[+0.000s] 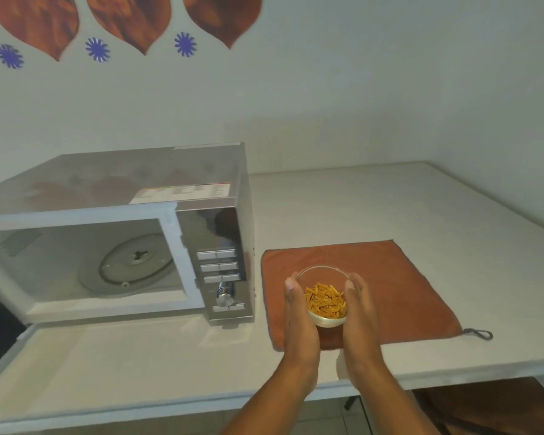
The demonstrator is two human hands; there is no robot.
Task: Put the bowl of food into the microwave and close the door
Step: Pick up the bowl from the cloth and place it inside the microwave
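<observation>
A single head-worn view looks forward and steeply down, close over the white rectangular desk (358,215), facing the wall.

light: dim, soft, even indoor, source unseen | shadows: faint, under the hands on the cloth (358,277) | glare: dull sheen and reflections on the microwave (139,189) top and the table (374,202) | blur: soft overall, label and buttons unreadable | distortion: wide-angle bending of table edge and wall pattern near the borders
</observation>
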